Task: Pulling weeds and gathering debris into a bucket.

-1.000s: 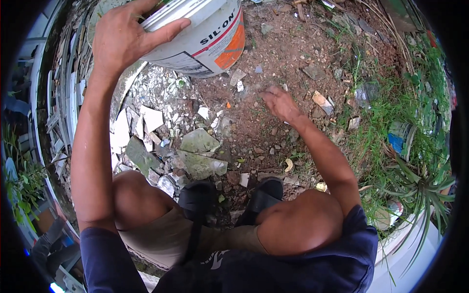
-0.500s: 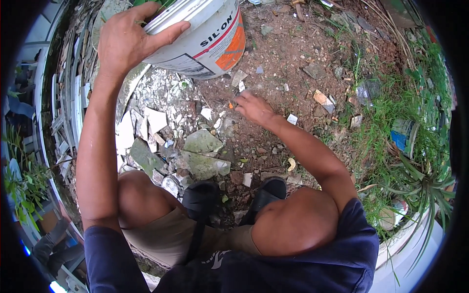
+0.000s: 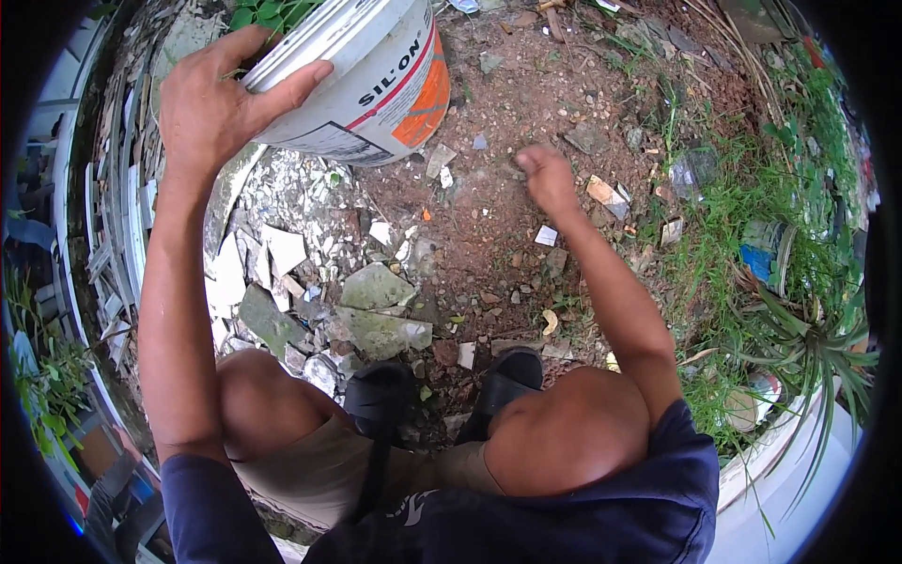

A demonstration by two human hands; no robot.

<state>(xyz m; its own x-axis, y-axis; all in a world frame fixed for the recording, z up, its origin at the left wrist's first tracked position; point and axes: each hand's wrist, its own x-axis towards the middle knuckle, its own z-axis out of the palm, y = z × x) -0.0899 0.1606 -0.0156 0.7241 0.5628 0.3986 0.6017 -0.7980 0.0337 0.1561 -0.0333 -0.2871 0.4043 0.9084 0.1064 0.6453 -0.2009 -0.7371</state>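
Note:
My left hand point(image 3: 211, 103) grips the rim of a white plastic bucket point(image 3: 362, 80) with an orange and red label, its thumb lying over the outer edge. The bucket leans with its mouth toward the upper left, and green leaves point(image 3: 272, 13) show at that mouth. Over the bare soil to the right of the bucket is my right hand point(image 3: 550, 179), fingers curled in. Whatever is at its fingertips, if anything, is too small to make out. Close to its wrist lies a small white shard point(image 3: 546, 235); a brown-and-white broken piece point(image 3: 608, 195) is to its right.
Greenish stone slabs point(image 3: 378, 287) and white tile shards point(image 3: 284, 249) lie before my sandals point(image 3: 378, 390). Grass point(image 3: 709, 230), a clear plastic container point(image 3: 692, 174), a blue-marked can point(image 3: 763, 256) and a spiky plant point(image 3: 808, 334) line the right. Stacked strips point(image 3: 117, 207) run along the left.
My right hand has moved right and slightly away from me, and its fingers have curled in. My left hand keeps its hold on the bucket. The view has shifted a little.

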